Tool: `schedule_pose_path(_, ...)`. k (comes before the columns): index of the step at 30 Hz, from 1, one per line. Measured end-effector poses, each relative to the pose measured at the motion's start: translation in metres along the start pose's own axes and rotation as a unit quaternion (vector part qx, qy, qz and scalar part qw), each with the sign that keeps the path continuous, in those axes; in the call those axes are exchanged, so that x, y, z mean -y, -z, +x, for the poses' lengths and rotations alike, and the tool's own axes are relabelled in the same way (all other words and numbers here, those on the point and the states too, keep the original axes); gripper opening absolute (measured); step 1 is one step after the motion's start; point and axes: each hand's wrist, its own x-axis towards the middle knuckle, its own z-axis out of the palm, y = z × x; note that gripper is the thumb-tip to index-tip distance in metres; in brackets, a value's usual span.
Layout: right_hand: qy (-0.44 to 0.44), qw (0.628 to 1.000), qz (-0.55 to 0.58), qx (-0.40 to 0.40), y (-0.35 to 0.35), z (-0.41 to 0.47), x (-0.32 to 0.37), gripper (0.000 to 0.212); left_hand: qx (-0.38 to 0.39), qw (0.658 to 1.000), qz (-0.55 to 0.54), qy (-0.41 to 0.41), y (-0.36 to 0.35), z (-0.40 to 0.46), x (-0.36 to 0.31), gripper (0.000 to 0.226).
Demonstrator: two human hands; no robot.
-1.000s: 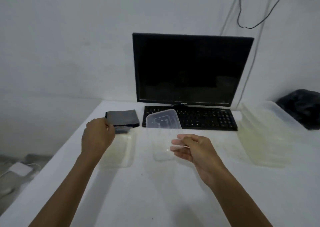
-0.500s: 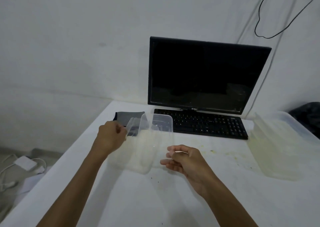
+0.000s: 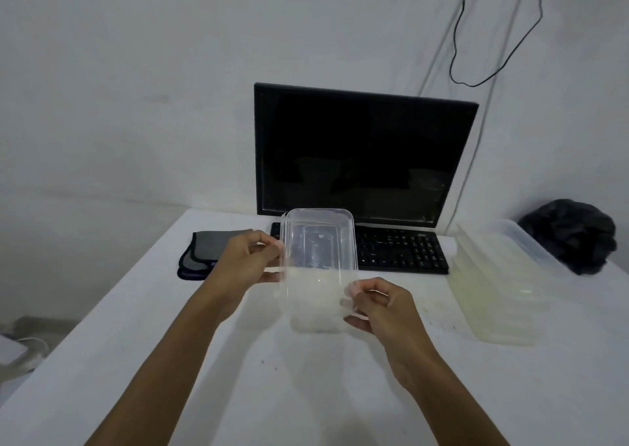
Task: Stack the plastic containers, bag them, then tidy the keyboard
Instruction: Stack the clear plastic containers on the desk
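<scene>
Two clear plastic containers (image 3: 318, 268) are nested together and held tilted above the white table (image 3: 272, 394), just in front of the black keyboard (image 3: 401, 253). My left hand (image 3: 246, 261) pinches their left rim. My right hand (image 3: 377, 309) grips their lower right corner. A row of larger clear containers (image 3: 493, 285) rests on the table at the right. A crumpled black bag (image 3: 571, 234) lies at the far right edge.
A black monitor (image 3: 364, 152) stands behind the keyboard against the white wall. A folded grey cloth (image 3: 207, 251) lies left of the keyboard. Cables (image 3: 476, 54) hang down the wall. A white adapter (image 3: 13, 353) sits on the floor at left.
My left hand lifted its container off the table and brought it right into the one my right hand held. Both hands now hold the nested pair, raised higher.
</scene>
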Motion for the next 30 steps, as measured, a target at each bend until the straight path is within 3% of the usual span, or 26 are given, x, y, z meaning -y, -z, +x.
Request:
schedule_pose_path(9,0.029,0.999,0.029,0.028,0.045,-0.004,0.018,0.017,0.070,0.996,-0.061,0.014,-0.042,-0.001,-0.008,0.024)
schedule_pose_path(14,0.062,0.998,0.003,0.002,0.059,-0.008,0.024,0.013,0.043,0.999,-0.004,-0.028,-0.064,-0.003,-0.013,0.022)
schedule_pose_path(19,0.104,0.993,-0.046,-0.028,0.073,-0.010,0.036,0.012,0.032,0.998,-0.034,-0.036,-0.085,-0.004,-0.018,0.019)
schedule_pose_path(25,0.215,0.964,-0.075,-0.139,0.124,-0.006,0.081,0.013,0.095,0.991,-0.076,-0.055,-0.147,-0.005,-0.051,0.023)
schedule_pose_path(30,0.243,0.927,-0.117,-0.260,0.192,0.011,0.108,0.010,0.171,0.977,0.036,-0.120,-0.215,-0.001,-0.072,0.057)
